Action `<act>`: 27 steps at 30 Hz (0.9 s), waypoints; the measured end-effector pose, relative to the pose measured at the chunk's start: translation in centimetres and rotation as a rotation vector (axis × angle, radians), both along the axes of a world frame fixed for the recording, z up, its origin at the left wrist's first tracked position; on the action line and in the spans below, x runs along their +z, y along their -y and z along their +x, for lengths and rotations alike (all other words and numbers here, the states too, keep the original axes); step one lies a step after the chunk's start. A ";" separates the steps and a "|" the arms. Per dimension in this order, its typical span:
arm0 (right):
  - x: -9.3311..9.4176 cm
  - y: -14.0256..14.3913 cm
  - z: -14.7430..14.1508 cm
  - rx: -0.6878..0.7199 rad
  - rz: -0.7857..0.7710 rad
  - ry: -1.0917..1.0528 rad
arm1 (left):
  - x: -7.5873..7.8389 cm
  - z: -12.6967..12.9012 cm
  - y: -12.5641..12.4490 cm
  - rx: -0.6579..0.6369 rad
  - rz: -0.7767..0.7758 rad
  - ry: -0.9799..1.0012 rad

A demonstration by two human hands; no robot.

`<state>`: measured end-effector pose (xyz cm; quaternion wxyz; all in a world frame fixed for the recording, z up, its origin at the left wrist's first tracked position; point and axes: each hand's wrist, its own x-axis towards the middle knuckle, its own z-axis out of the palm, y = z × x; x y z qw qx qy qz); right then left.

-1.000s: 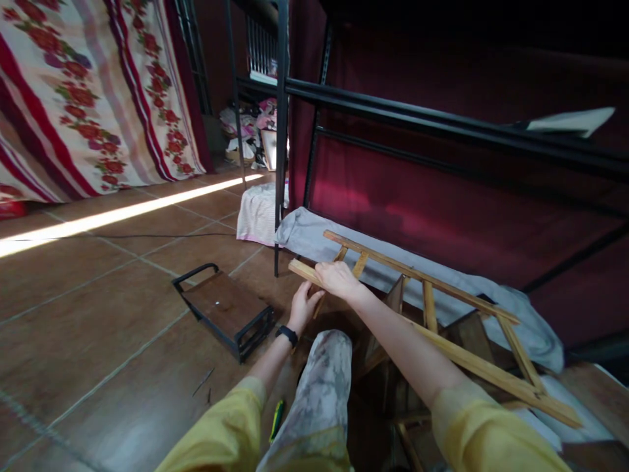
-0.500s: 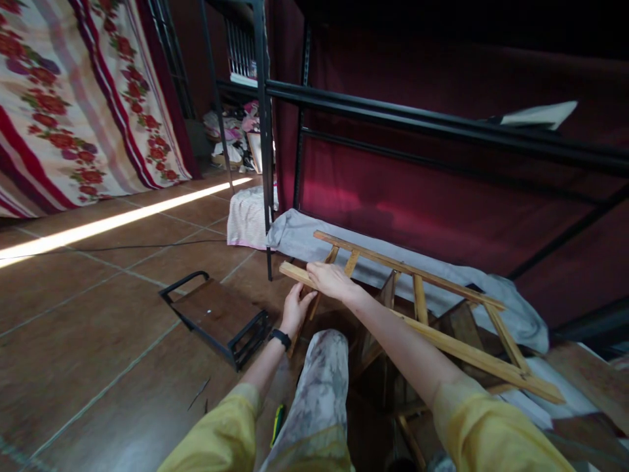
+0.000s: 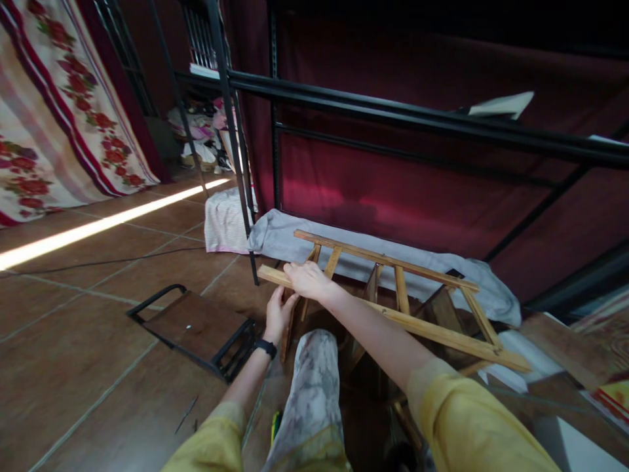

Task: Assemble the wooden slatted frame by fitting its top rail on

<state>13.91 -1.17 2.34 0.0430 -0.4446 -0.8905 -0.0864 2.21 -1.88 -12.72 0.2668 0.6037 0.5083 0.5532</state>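
A light wooden ladder-like frame (image 3: 393, 288) of two long rails and several cross slats lies tilted over darker wooden pieces (image 3: 442, 311) on the floor. My right hand (image 3: 307, 280) rests on top of the near rail close to its left end, fingers wrapped over it. My left hand (image 3: 279, 313), with a black band on the wrist, grips a slat just below that rail end. Both arms wear yellow sleeves, and my knee in pale patterned trousers (image 3: 317, 380) sits between them.
A black metal bed frame (image 3: 393, 115) with dark red cloth stands behind. Grey cloth (image 3: 285, 233) lies under it on the tiles. A low brown board with black metal handles (image 3: 191, 328) sits to the left. A floral curtain (image 3: 54, 131) hangs far left. A green-yellow tool (image 3: 274, 425) lies by my leg.
The view has swung to the right, so everything shifts left in the picture. Both hands keep their hold on the wooden frame; my left hand has slid slightly lower on the slat.
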 end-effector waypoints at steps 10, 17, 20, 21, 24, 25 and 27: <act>-0.5 0.3 0.4 -0.035 0.005 -0.004 | -0.3 0.4 0.3 0.009 0.025 -0.073; 0.4 1.0 1.6 -0.061 -0.114 -0.054 | 0.8 1.0 1.2 -0.024 -0.005 -0.059; 0.9 1.3 2.3 -0.080 -0.180 -0.142 | 0.6 1.0 1.3 -0.062 -0.011 -0.044; 1.0 1.5 2.6 -0.093 -0.191 -0.171 | 0.3 1.0 1.3 -0.066 -0.008 -0.037; 0.5 2.3 3.7 -0.121 -0.204 -0.226 | -1.2 0.9 1.5 -0.037 0.001 -0.032; 0.1 2.7 4.0 -0.122 -0.207 -0.231 | -1.9 0.8 1.6 -0.021 -0.005 -0.032; -0.9 3.5 4.8 -0.110 -0.197 -0.223 | -3.2 0.5 2.0 0.008 -0.031 -0.029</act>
